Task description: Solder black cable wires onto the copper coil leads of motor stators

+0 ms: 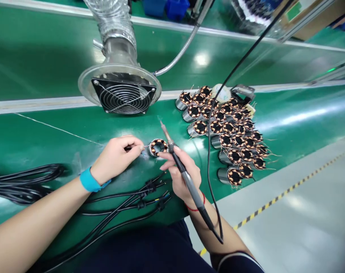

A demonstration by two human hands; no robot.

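Observation:
A small motor stator with copper windings lies on the green bench in front of me. My left hand, with a blue wristband, is pinched shut on a thin strand of solder wire whose end reaches the stator's left side. My right hand grips a soldering iron like a pen. Its tip points up and away, just past the stator's right edge. The iron's black cord runs back over my right forearm and up to the far right.
A heap of several finished stators lies to the right of the work spot. A fume extractor fan on a silver duct stands behind it. Black cables lie along the near bench edge, more at the left. Grey floor with a yellow-black stripe lies right.

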